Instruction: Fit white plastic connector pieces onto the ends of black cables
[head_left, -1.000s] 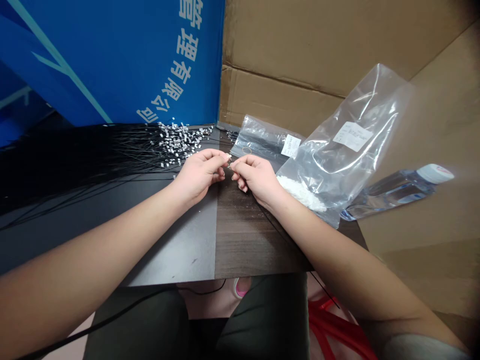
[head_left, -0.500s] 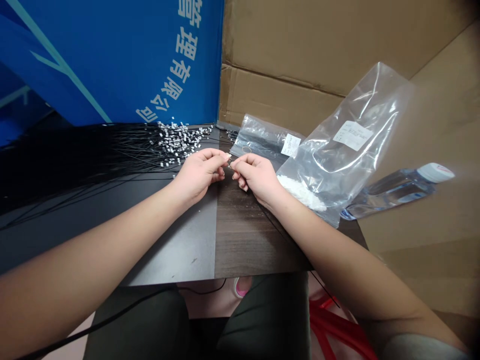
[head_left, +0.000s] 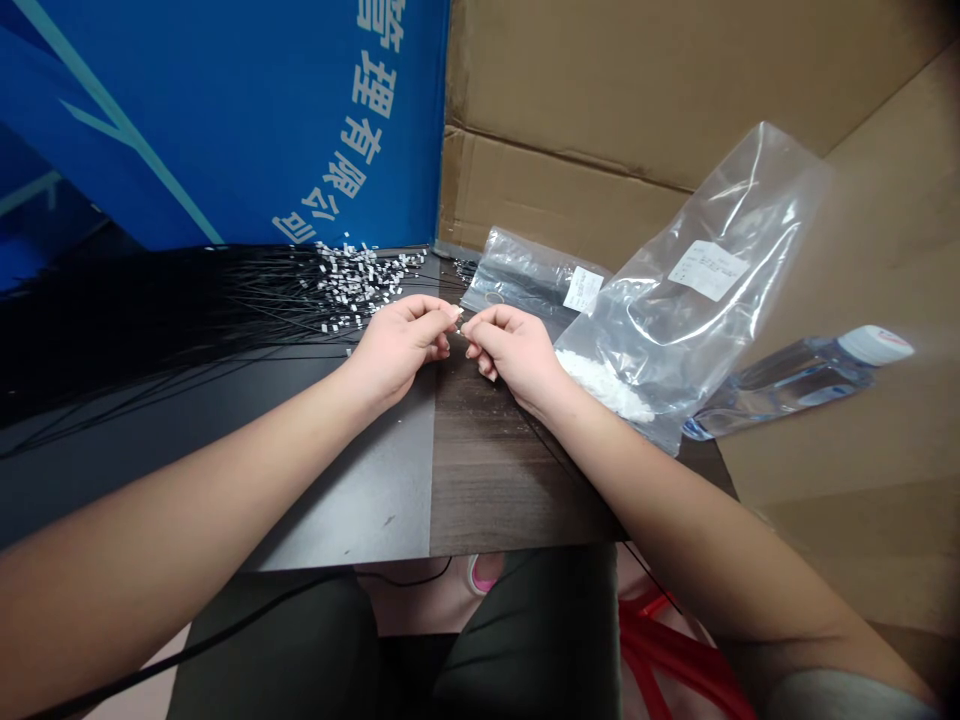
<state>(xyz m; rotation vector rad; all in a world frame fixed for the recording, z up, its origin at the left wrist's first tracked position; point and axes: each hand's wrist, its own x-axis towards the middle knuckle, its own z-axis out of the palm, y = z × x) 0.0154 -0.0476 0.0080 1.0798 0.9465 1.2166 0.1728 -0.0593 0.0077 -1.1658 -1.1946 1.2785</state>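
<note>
My left hand (head_left: pixel 405 345) is closed in a pinch above the table, a small white connector (head_left: pixel 457 313) just showing at its fingertips. Facing it, my right hand (head_left: pixel 514 355) pinches the end of a thin black cable (head_left: pixel 559 458). That cable runs back under my right wrist and hangs over the table's front edge. The fingertips of both hands nearly meet, and the fingers mostly hide the tiny parts between them. To the left lies a big bundle of black cables (head_left: pixel 150 320) with white connectors (head_left: pixel 352 280) on their ends.
A clear plastic bag (head_left: pixel 720 210) of small white pieces (head_left: pixel 604 385) lies right of my hands. Behind them is a flatter labelled bag (head_left: pixel 525 268). A water bottle (head_left: pixel 802 380) lies at the right. Cardboard (head_left: pixel 570 80) and a blue printed panel (head_left: pixel 225 110) stand behind the table (head_left: pixel 495 500).
Both hands keep almost the same pinching pose, fingertips close together. The view has shifted very slightly; nothing else has visibly moved.
</note>
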